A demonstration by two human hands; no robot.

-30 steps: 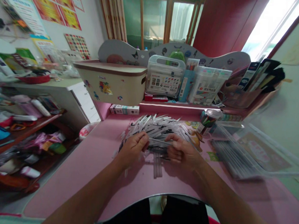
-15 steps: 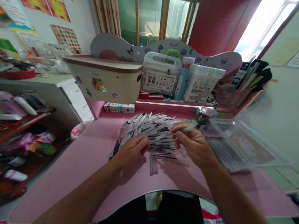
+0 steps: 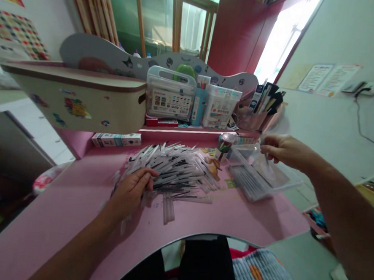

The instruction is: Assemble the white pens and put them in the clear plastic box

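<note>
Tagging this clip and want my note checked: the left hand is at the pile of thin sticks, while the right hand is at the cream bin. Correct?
Not quite: the head view shows the right hand at the clear plastic box. The left hand is at the pile of thin sticks.

No words are being shown clearly enough to read. Printed label [image 3: 172, 102] with coloured marks is being borne by clear handled case [image 3: 151, 106]. Red round mark [image 3: 213, 110], blurred characters are being carried on second clear case [image 3: 229, 102]. Tiny print is being displayed on wall sheets [image 3: 315, 78], white box [image 3: 115, 139].
</note>
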